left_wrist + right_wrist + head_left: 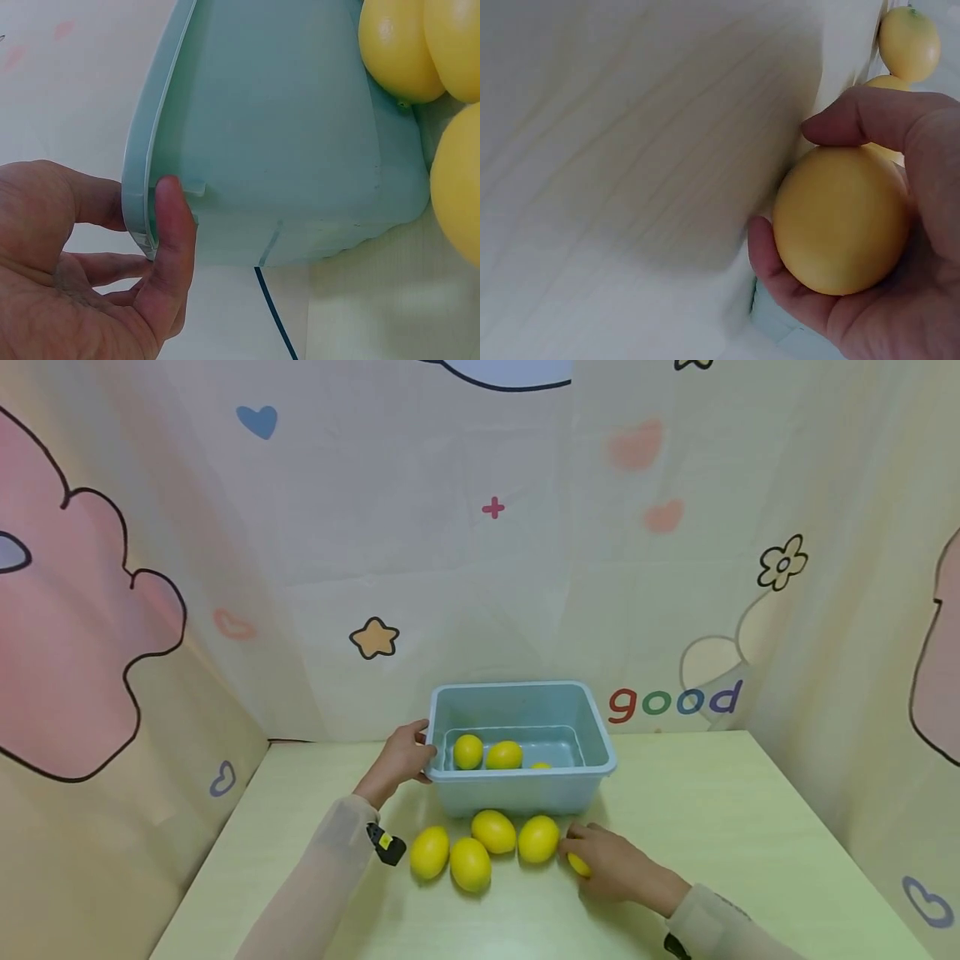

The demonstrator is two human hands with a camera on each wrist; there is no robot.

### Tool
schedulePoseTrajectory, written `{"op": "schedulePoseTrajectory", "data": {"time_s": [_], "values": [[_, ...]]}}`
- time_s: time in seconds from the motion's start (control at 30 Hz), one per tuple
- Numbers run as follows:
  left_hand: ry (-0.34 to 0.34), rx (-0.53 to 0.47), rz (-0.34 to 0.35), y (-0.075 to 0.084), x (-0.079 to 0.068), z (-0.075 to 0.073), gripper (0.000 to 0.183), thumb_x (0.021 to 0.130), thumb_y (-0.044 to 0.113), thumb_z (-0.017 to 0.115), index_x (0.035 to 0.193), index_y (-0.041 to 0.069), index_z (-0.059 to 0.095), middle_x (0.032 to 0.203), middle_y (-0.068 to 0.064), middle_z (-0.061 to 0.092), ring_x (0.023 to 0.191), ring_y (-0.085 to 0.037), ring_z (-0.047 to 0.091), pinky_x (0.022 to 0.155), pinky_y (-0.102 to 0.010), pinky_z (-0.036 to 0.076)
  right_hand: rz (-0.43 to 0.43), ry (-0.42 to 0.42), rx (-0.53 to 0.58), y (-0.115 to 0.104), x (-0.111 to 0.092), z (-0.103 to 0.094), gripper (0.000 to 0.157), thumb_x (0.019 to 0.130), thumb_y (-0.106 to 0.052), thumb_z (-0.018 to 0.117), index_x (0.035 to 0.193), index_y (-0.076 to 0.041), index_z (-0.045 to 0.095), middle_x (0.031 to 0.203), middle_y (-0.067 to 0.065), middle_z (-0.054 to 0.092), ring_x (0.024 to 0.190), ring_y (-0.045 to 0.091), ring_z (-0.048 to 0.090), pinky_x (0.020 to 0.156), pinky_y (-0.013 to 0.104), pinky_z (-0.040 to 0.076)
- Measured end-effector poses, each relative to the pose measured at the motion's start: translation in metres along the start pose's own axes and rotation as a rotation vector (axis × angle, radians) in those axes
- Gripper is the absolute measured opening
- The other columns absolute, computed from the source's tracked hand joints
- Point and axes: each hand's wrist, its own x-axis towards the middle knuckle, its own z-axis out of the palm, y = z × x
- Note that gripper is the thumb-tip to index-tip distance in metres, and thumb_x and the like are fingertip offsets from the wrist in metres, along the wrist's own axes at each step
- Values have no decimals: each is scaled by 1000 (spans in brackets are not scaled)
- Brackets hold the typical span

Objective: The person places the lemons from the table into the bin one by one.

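Pale tabletop (712,810) below, right grip (611,864) curls round a lemon (844,221), left grip (401,756) pinches blue bin's rim (521,773)

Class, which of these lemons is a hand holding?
The head view's rightmost lemon: the right hand grips it; the others lie on the table or in the blue bin.

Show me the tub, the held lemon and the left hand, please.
Tub (521,794): head view, on its front wall.
Held lemon (841,219): right wrist view, on the middle of its bare side.
Left hand (402,755): head view, on the back of the hand.
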Motion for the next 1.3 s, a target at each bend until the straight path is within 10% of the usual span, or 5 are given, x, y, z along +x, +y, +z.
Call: {"op": "schedulePoseTrajectory", "data": {"time_s": [0.33, 0.97, 1.3], "values": [[-2, -2, -4, 0, 0, -2, 53, 93, 7, 54, 144, 10, 45, 121, -21, 57, 80, -24, 67, 58, -33, 61, -2, 40, -35, -2, 3, 0, 14, 79, -20, 76, 88, -25, 66, 85, -12, 54, 70, 5, 47, 60, 25, 44], [-22, -64, -53, 1, 9, -9, 58, 89, 14, 59, 144, 5, 42, 124, -22, 60, 103, -39, 66, 64, -36, 62, 31, 22, 9, -2, 3, 2, 22, 77, -27, 78, 95, -23, 66, 86, -13, 52, 71, 5, 46, 62, 26, 44], [7, -73, -82, -3, 11, -7, 56, 91, 21, 58, 142, 8, 43, 120, -19, 58, 96, -27, 66, 65, -36, 62, 47, 9, 7, -1, 0, 2, 22, 77, -29, 78, 95, -24, 66, 87, -13, 53, 72, 5, 48, 62, 28, 46]]}}
